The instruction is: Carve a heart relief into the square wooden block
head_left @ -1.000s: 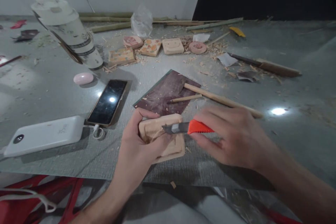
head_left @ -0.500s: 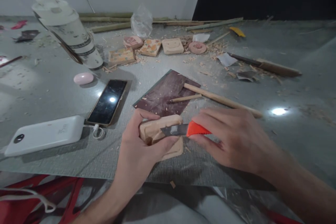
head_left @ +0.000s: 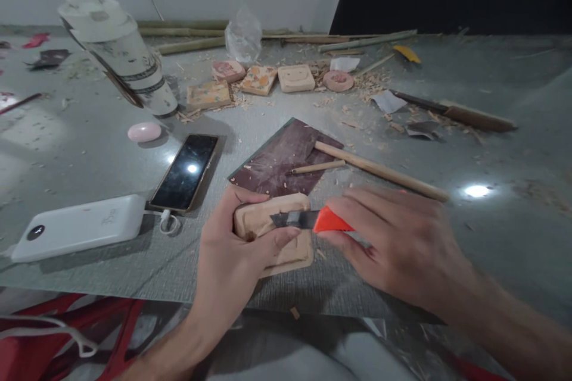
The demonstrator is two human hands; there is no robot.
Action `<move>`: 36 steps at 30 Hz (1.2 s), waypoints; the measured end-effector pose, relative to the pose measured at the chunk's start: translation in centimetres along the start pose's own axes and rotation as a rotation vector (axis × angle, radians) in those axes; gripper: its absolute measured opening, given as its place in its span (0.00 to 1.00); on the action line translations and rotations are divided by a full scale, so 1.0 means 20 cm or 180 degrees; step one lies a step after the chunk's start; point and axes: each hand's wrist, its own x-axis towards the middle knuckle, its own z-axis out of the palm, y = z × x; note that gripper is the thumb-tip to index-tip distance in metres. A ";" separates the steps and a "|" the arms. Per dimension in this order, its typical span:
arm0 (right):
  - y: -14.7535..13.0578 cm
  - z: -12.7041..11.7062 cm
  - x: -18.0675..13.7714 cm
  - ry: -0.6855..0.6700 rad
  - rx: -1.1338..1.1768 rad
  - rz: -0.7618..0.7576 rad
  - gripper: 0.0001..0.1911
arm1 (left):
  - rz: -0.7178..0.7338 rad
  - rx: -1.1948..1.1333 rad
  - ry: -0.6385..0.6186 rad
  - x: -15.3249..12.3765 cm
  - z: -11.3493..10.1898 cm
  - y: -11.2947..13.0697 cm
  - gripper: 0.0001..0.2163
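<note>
Near the front edge of the table, my left hand (head_left: 241,238) grips a pale carved wooden block (head_left: 295,253) with rounded corners and a recessed face. Its thumb lies across the block, beside the blade. My right hand (head_left: 384,232) is closed around the orange handle of a utility knife (head_left: 330,220). The dark blade points left over the block's carved face; whether its tip cuts into the wood I cannot tell. Just beyond lie a brown sheet of sandpaper (head_left: 272,155), a thin wooden-handled tool (head_left: 319,167) and a longer wooden-handled tool (head_left: 379,168).
At left are a phone (head_left: 185,172), a white power bank (head_left: 80,226) on a cable, a pink egg-shaped object (head_left: 144,132) and a tall tumbler (head_left: 120,53). Several carved blocks (head_left: 296,78), shavings, a plastic bag (head_left: 243,36) and a dark blade tool (head_left: 473,116) lie farther back.
The block is tipped slightly more toward me, showing more of its face. The knife blade has shifted slightly left and up across it. Both hands keep their holds.
</note>
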 end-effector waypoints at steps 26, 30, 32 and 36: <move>0.02 0.01 0.00 0.0181 -0.0126 -0.0147 0.14 | 0.0050 0.0207 -0.0087 0.02 0.01 0.02 0.18; 0.05 -0.01 0.02 0.0076 -0.0082 -0.0235 0.13 | 0.0007 0.0281 -0.0184 0.02 0.01 0.02 0.18; 0.05 -0.01 0.02 0.0047 -0.0026 -0.0234 0.13 | 0.0032 0.0305 -0.0178 0.02 0.01 0.01 0.19; 0.06 -0.01 0.01 0.0002 0.0019 -0.0205 0.12 | 0.0004 0.0322 -0.0260 0.01 0.01 0.01 0.20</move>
